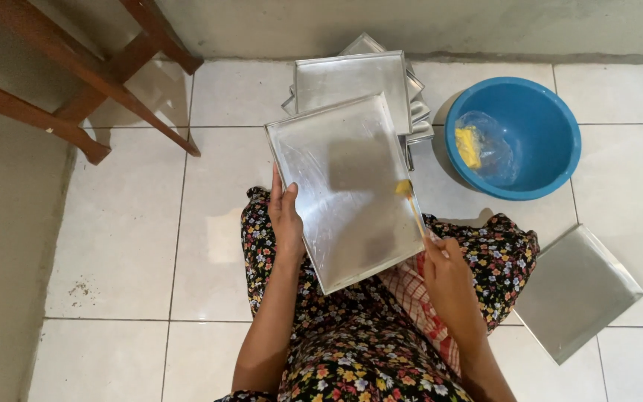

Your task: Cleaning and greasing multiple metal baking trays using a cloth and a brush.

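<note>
Metal tray [340, 186] was held over lap, left edge gripped by left hand [286, 217] | brush [411, 202] was pinched in right hand [446, 272], tip touching tray | blue basin [541, 160] stood nearby.

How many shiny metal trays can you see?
At least 3: one tray held over the lap, one lone tray on the floor at right, and a stack behind, with more trays partly hidden.

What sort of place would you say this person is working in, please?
Probably a home kitchen corner or small bakery floor: the person sits on white floor tiles, the left hand holding a metal baking tray, the right hand a brush, beside stacked trays and a blue basin.
</note>
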